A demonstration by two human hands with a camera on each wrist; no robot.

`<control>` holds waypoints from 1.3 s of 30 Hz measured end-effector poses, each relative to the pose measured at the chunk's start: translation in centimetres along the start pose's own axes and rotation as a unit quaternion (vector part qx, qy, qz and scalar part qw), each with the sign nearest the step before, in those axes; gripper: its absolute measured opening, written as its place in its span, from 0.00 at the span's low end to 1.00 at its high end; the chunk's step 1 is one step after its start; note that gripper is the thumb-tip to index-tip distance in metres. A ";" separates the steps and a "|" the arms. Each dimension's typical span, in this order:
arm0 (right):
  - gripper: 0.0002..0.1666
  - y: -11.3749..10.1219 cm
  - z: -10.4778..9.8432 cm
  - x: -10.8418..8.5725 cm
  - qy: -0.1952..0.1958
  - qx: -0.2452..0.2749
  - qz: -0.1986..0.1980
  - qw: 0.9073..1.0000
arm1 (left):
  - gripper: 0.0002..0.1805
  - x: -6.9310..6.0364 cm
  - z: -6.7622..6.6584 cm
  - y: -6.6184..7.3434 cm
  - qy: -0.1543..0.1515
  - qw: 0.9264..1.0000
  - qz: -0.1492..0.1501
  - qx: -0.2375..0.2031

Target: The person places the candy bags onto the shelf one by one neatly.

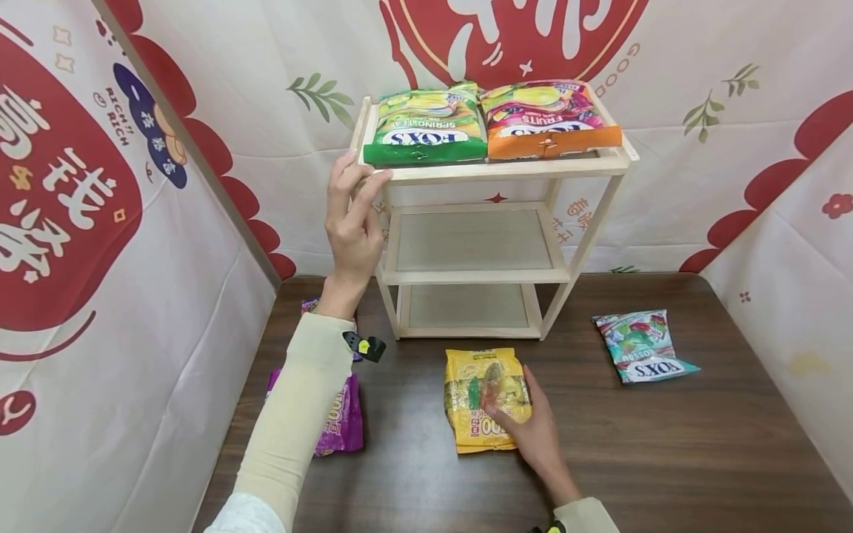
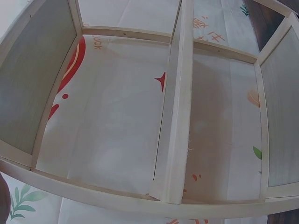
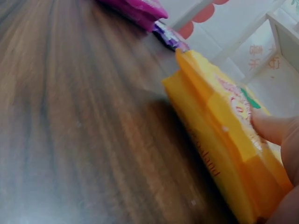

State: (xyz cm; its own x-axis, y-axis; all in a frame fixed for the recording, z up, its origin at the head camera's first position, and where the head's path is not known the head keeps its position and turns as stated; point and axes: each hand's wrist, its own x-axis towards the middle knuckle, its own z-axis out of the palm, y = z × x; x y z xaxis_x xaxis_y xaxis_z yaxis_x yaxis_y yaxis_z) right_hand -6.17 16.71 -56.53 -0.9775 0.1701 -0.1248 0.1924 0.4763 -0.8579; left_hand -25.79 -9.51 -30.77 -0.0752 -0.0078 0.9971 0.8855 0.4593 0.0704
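My left hand (image 1: 355, 222) grips the upper left front corner of a pale wooden shelf rack (image 1: 500, 172), its fingers bent over the top rail. The left wrist view looks through the rack's frame (image 2: 180, 116), with only a sliver of that hand at the edge. On the table, my right hand (image 1: 533, 429) holds a yellow candy bag (image 1: 474, 437) by its right side. The thumb (image 3: 268, 125) presses on the bag's printed face in the right wrist view; the other fingers are mostly hidden. The yellow bag is tilted in front of the rack.
On the top shelf lie a green candy bag (image 1: 426, 126) and an orange-edged fruit candy bag (image 1: 549, 122). A teal candy bag (image 1: 645, 346) lies at right on the dark table (image 1: 666, 459). Purple bags (image 1: 348, 422) sit at left, partly behind my left arm. Printed cloth surrounds the table.
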 end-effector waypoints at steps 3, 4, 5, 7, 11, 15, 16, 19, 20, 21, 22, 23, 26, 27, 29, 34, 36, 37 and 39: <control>0.64 0.4 0.1 -0.2 0.003 -0.013 -0.017 1.000 | 0.26 -0.1 0.1 0.0 0.003 1.000 -0.001 0.001; 0.63 0.4 0.1 -0.2 0.004 -0.016 -0.021 1.000 | 0.25 -0.1 0.1 0.0 0.003 1.000 -0.002 0.002; 0.63 0.5 0.1 -0.2 0.003 -0.018 -0.025 1.000 | 0.25 -0.1 0.1 0.0 0.002 1.000 -0.003 0.003; 0.61 0.4 0.3 -0.3 0.004 -0.019 -0.036 0.999 | 0.24 -0.2 0.1 -0.1 0.002 1.000 -0.005 0.004; 0.59 0.0 0.5 -0.4 0.006 -0.020 -0.057 0.998 | 0.24 -0.3 0.1 -0.3 0.000 1.000 -0.007 0.006; 0.56 -0.4 0.7 -0.5 0.012 -0.025 -0.055 0.998 | 0.24 -0.2 0.0 -0.3 -0.001 1.000 -0.008 0.007; 0.56 -0.5 0.7 -0.5 0.016 -0.026 -0.053 0.998 | 0.24 -0.2 0.0 -0.3 -0.001 1.000 -0.008 0.007; 0.52 -0.6 0.8 -0.5 0.031 -0.029 -0.055 0.998 | 0.24 -0.2 0.0 -0.2 -0.001 1.000 -0.008 0.007; 0.52 -0.6 0.9 -0.5 0.038 -0.027 -0.057 0.997 | 0.24 -0.2 0.0 -0.2 -0.001 1.000 -0.007 0.007; 0.51 -0.5 0.9 -0.5 0.045 -0.025 -0.063 0.997 | 0.24 -0.2 0.0 -0.2 -0.001 1.000 -0.007 0.007; 0.50 -0.5 0.9 -0.5 0.054 -0.023 -0.067 0.996 | 0.24 -0.2 0.0 -0.1 -0.001 1.000 -0.006 0.007; 0.49 -0.4 1.0 -0.5 0.062 -0.021 -0.072 0.995 | 0.24 -0.2 0.0 -0.1 -0.001 1.000 -0.006 0.006; 0.47 -0.3 1.1 -0.6 0.086 -0.014 -0.083 0.993 | 0.24 -0.2 0.1 -0.2 -0.004 1.000 -0.004 0.004; 0.45 -0.4 1.2 -0.6 0.093 -0.012 -0.085 0.992 | 0.24 -0.2 0.1 -0.2 -0.005 1.000 -0.004 0.003; 0.44 -0.4 1.2 -0.6 0.106 -0.009 -0.086 0.991 | 0.23 -0.2 0.1 -0.2 -0.004 1.000 -0.005 0.003; 0.40 -0.8 1.4 -0.7 0.129 0.006 -0.083 0.988 | 0.23 -0.2 0.0 -0.2 -0.001 1.000 -0.007 0.009; 0.38 -0.9 1.4 -0.7 0.138 0.012 -0.085 0.987 | 0.23 -0.2 0.0 -0.2 -0.002 1.000 -0.008 0.010; 0.37 -1.0 1.4 -0.7 0.142 0.014 -0.086 0.986 | 0.23 -0.3 0.0 -0.2 -0.003 1.000 -0.009 0.010; 0.35 -1.0 1.5 -0.7 0.151 0.017 -0.085 0.985 | 0.23 -0.3 0.0 -0.2 -0.002 1.000 -0.010 0.009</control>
State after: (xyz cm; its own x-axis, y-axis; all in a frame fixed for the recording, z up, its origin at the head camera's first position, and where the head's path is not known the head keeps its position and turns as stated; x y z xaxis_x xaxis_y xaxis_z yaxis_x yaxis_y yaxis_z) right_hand -5.78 14.84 -56.31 -0.9243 0.3411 0.1709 0.0205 0.4918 -0.8705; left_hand -25.97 -9.57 -31.06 -0.0939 -0.0131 0.9955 0.8757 0.4746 0.0888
